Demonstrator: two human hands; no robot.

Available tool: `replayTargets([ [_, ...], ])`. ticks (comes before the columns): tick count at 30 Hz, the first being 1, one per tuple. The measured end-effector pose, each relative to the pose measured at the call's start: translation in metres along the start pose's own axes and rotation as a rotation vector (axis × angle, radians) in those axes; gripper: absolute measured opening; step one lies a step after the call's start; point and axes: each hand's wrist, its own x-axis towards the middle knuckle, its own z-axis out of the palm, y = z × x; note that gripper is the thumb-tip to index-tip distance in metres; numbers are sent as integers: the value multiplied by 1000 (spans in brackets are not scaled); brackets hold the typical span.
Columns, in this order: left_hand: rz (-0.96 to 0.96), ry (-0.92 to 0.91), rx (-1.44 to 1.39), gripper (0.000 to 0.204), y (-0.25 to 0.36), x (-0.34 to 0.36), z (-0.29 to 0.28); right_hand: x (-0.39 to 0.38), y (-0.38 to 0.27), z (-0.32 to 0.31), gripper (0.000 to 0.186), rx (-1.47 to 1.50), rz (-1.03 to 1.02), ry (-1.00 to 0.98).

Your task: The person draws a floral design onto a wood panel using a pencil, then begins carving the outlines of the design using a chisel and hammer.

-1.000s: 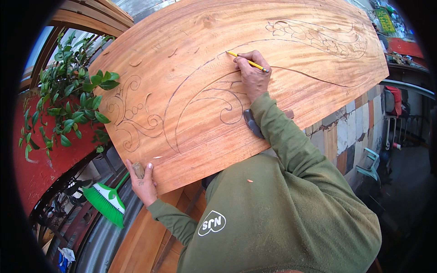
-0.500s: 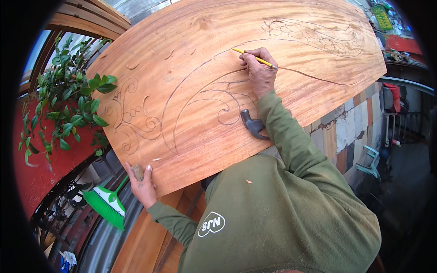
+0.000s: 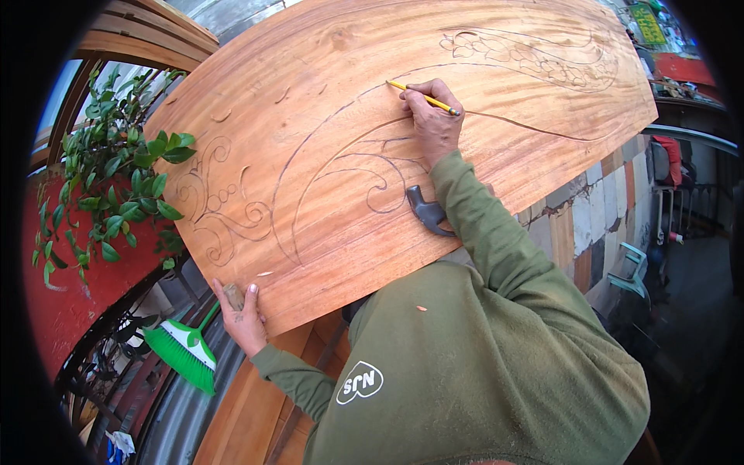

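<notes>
My right hand (image 3: 436, 124) pinches a yellow pencil (image 3: 425, 97), its tip on a dark curved line drawn across the wooden board (image 3: 333, 271). Scrolls, leaves and a flower band are traced or cut over that board. At the near left corner, my left hand (image 3: 245, 322) is closed round a short brown wooden piece (image 3: 234, 296), perhaps a tool handle; its other end is hidden. Below my right forearm, on the board's near edge, lies a hammer (image 3: 428, 209) with a dark claw head, its handle mostly covered by the sleeve.
A leafy green plant (image 3: 116, 178) overhangs a red surface (image 3: 66, 271) at the left. Below it is a broom head with green bristles (image 3: 183, 353). Several thin wood shavings (image 3: 221, 115) dot the board. A light blue plastic stool (image 3: 632, 271) stands at the right, beyond a patchwork floor.
My right hand has moved slightly left with the pencil, along the drawn curve. My left hand stays at the corner, and the hammer lies as before.
</notes>
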Motion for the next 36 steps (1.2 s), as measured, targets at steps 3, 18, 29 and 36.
replayTargets([
  [3,-5,2,5,85,1,0,0,-1,-2,1,7,-16,-34,-34],
  [18,-10,-7,18,85,0,1,-1,1,-4,0,6,-70,-9,37],
  [29,4,-19,-8,86,3,-1,0,6,-3,-3,5,-12,-35,150],
  [36,-7,-21,-38,86,0,-1,-1,7,-3,-2,5,-25,-28,234],
])
